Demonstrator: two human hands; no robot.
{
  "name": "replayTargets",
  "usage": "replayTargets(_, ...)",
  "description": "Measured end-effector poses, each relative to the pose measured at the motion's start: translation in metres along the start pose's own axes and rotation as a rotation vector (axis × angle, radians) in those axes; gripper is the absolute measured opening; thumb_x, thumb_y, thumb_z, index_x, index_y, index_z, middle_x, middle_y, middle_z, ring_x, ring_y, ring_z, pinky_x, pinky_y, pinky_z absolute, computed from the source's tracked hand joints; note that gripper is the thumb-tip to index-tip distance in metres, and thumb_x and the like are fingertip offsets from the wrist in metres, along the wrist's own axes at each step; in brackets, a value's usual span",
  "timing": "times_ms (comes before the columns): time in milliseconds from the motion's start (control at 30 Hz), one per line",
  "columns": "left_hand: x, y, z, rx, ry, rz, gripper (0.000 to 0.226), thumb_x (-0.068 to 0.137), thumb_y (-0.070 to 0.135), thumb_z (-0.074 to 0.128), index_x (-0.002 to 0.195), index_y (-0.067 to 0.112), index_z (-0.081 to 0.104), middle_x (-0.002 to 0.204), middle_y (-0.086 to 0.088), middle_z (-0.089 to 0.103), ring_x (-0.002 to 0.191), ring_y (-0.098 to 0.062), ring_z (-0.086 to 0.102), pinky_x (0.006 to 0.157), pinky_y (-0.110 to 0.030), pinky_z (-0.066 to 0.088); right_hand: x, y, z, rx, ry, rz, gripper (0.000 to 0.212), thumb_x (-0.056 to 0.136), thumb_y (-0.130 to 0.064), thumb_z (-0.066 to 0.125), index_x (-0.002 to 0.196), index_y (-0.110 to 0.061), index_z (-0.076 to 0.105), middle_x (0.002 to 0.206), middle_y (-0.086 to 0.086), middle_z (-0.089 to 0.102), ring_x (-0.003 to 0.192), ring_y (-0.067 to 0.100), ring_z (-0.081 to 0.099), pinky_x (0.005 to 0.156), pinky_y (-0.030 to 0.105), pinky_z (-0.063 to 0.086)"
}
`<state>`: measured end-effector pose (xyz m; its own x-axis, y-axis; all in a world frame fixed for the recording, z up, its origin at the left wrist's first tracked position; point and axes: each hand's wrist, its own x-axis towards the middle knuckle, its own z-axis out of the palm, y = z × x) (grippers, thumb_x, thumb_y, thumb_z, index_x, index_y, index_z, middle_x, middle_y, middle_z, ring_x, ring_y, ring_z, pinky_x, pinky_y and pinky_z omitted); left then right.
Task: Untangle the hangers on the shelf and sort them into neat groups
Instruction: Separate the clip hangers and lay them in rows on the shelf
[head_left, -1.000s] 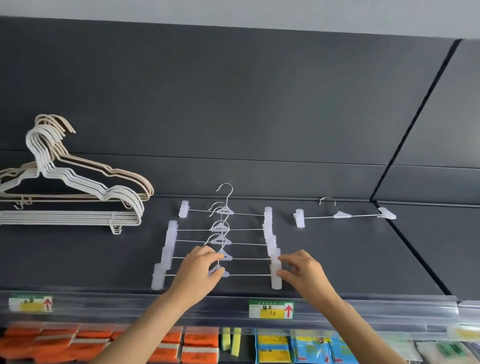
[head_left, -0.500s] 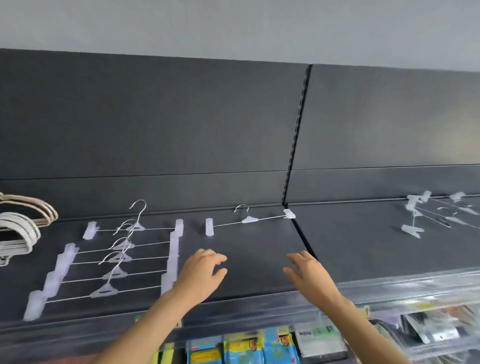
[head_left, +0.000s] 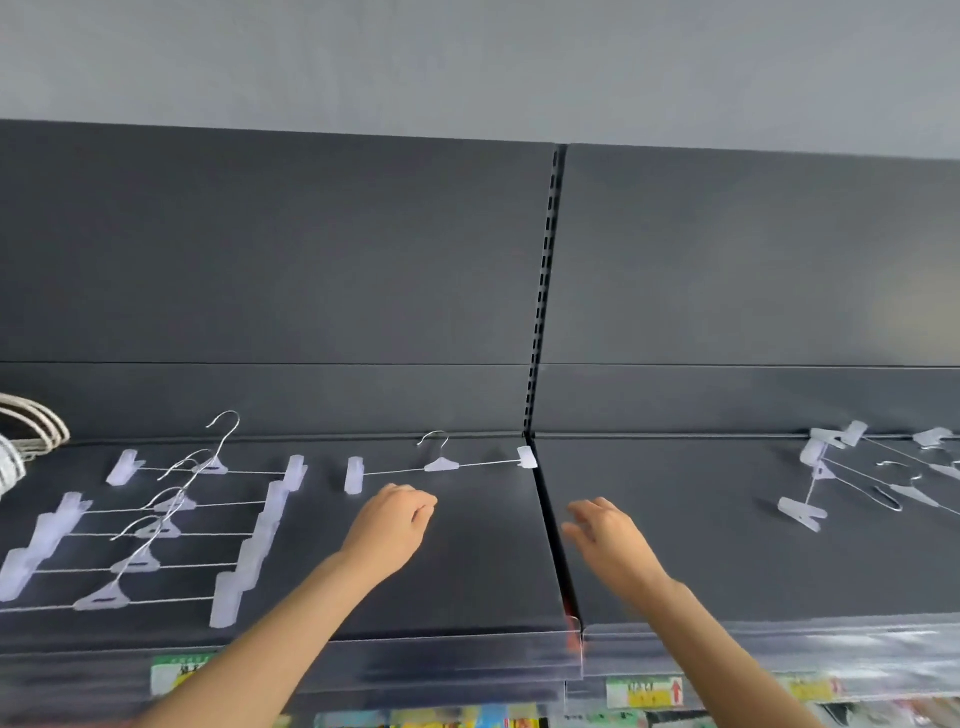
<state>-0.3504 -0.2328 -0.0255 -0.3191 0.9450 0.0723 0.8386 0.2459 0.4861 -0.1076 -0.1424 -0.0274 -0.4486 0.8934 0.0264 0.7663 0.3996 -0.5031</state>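
Several wire clip hangers (head_left: 156, 530) with pale plastic clips lie in a neat overlapping row on the dark shelf (head_left: 467, 582) at the left. A single clip hanger (head_left: 441, 464) lies alone at the back, just left of the shelf joint. A tangled heap of clip hangers (head_left: 872, 478) sits at the far right. My left hand (head_left: 397, 525) hovers in front of the single hanger, fingers loosely curled, holding nothing. My right hand (head_left: 605, 535) hovers right of the joint, fingers relaxed and empty. White and beige plastic hangers (head_left: 26, 436) show at the left edge.
A slotted upright (head_left: 543, 312) divides the dark back panel. A clear plastic price rail (head_left: 467, 660) with yellow-green labels runs along the shelf's front edge. Packaged goods hang below it.
Both hands let go of the nearest hanger of the neat row and moved right. The view swung right, bringing the tangled heap into sight.
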Motion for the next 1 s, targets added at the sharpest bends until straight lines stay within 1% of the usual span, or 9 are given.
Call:
replayTargets(133, 0.031, 0.0, 0.011, -0.034, 0.049, -0.03, 0.026, 0.092, 0.008, 0.037, 0.073, 0.0, 0.053, 0.071, -0.004, 0.045, 0.079, -0.026, 0.045, 0.066, -0.035, 0.036, 0.036, 0.004, 0.003, 0.028, -0.028, 0.002, 0.032, 0.093, -0.023, 0.044, 0.107, 0.004, 0.054, 0.105, 0.014, 0.056, 0.095, 0.032, 0.056, 0.083, 0.04, 0.046)
replayTargets(233, 0.057, -0.004, 0.021, -0.122, 0.111, -0.043, 0.026, 0.095, 0.01, 0.039, 0.098, 0.003, 0.063, 0.093, -0.004, 0.059, 0.093, -0.025, 0.053, 0.079, -0.039, 0.044, 0.066, 0.004, 0.005, 0.053, -0.047, 0.011, 0.03, 0.093, -0.022, 0.045, 0.102, 0.005, 0.054, 0.101, 0.017, 0.055, 0.087, 0.031, 0.054, 0.08, 0.038, 0.045)
replayTargets(333, 0.082, -0.008, 0.031, -0.147, 0.129, -0.039, 0.028, 0.094, 0.012, 0.044, 0.118, 0.007, 0.059, 0.116, -0.003, 0.059, 0.112, -0.022, 0.051, 0.089, -0.035, 0.045, 0.097, 0.005, 0.006, 0.076, -0.091, 0.023, 0.027, 0.092, -0.024, 0.047, 0.093, 0.003, 0.053, 0.093, 0.012, 0.053, 0.086, 0.031, 0.051, 0.078, 0.036, 0.044)
replayTargets(467, 0.108, -0.015, 0.049, -0.136, 0.076, -0.03, 0.04, 0.091, 0.015, 0.052, 0.131, 0.015, 0.05, 0.116, -0.001, 0.059, 0.116, -0.018, 0.047, 0.093, -0.029, 0.042, 0.132, 0.001, 0.005, 0.177, -0.223, 0.089, 0.027, 0.091, -0.029, 0.047, 0.072, -0.01, 0.042, 0.076, 0.0, 0.041, 0.064, 0.017, 0.038, 0.057, 0.026, 0.033)
replayTargets(533, 0.115, -0.017, 0.057, -0.158, 0.067, -0.031, 0.039, 0.089, 0.009, 0.055, 0.128, 0.012, 0.054, 0.111, -0.004, 0.061, 0.112, -0.019, 0.052, 0.096, -0.031, 0.043, 0.146, 0.001, 0.008, 0.229, -0.298, 0.097, 0.026, 0.091, -0.033, 0.047, 0.075, -0.013, 0.046, 0.076, 0.002, 0.051, 0.065, 0.019, 0.047, 0.059, 0.025, 0.035)
replayTargets(600, 0.121, -0.02, 0.062, -0.174, 0.073, -0.007, 0.034, 0.087, 0.003, 0.057, 0.121, 0.006, 0.059, 0.105, -0.008, 0.062, 0.106, -0.019, 0.059, 0.095, -0.034, 0.046, 0.158, 0.003, 0.011, 0.263, -0.339, 0.075, 0.028, 0.09, -0.037, 0.048, 0.091, -0.01, 0.054, 0.089, 0.006, 0.062, 0.077, 0.026, 0.055, 0.068, 0.028, 0.038)
replayTargets(733, 0.127, -0.024, 0.061, -0.178, 0.047, 0.01, 0.026, 0.088, 0.005, 0.054, 0.112, 0.004, 0.064, 0.101, -0.011, 0.059, 0.098, -0.021, 0.061, 0.091, -0.031, 0.046, 0.177, 0.006, 0.015, 0.235, -0.418, -0.009, 0.014, 0.08, -0.017, 0.06, 0.07, -0.015, 0.051, 0.078, 0.003, 0.055, 0.069, 0.016, 0.047, 0.064, 0.025, 0.037)
replayTargets(833, 0.129, -0.028, 0.061, -0.175, 0.011, -0.019, 0.021, 0.09, 0.009, 0.052, 0.106, 0.001, 0.064, 0.099, -0.006, 0.054, 0.096, -0.023, 0.06, 0.092, -0.03, 0.045, 0.177, 0.008, 0.023, 0.194, -0.355, -0.07, 0.017, 0.075, -0.008, 0.065, 0.068, -0.012, 0.05, 0.075, -0.007, 0.053, 0.073, 0.01, 0.052, 0.059, 0.008, 0.039)
replayTargets(1000, 0.13, -0.027, 0.058, -0.231, -0.043, -0.041, 0.028, 0.092, 0.012, 0.052, 0.118, 0.003, 0.058, 0.101, 0.001, 0.046, 0.1, -0.01, 0.06, 0.091, -0.019, 0.039, 0.17, 0.017, 0.031, 0.142, -0.226, -0.185, 0.017, 0.081, -0.019, 0.066, 0.084, -0.021, 0.049, 0.095, -0.004, 0.047, 0.085, 0.016, 0.053, 0.077, 0.021, 0.045)
